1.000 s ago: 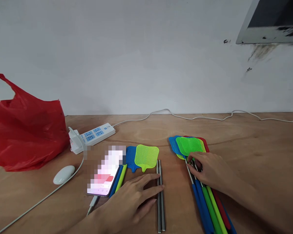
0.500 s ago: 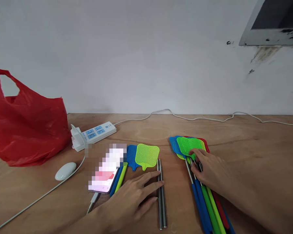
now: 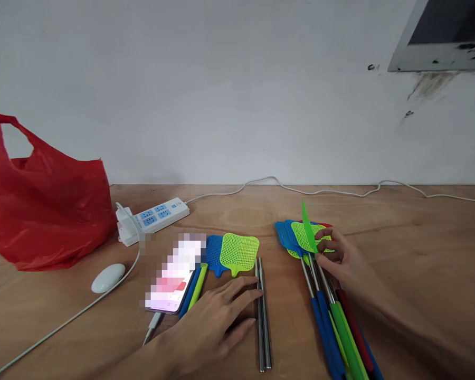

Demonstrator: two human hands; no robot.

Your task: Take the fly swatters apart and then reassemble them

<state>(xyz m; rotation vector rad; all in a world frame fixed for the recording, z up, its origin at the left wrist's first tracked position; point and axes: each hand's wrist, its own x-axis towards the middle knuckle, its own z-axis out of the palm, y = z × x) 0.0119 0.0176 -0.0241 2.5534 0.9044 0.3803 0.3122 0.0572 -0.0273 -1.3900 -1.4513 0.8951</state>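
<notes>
My right hand pinches a green fly swatter near the neck, its head turned up edge-on. Beneath it lies a fanned pile of fly swatters with blue heads, a yellow-green head and a partly covered red one. Their coloured handles point toward me. My left hand rests on the table, fingers spread, with fingertips at two slim metal rods that look like chopsticks. Just beyond it lie a yellow-green fly swatter and a blue one, their shafts partly hidden by my hand.
A phone, its screen blurred, lies beside the left swatters with a cable plugged in. Further left are a white mouse-shaped object, a power strip and a red plastic bag. A white cord runs along the wall.
My right hand has taken hold of the green swatter and tipped its head from flat to edge-on, uncovering the yellow-green one beneath. My left hand has stayed in place.
</notes>
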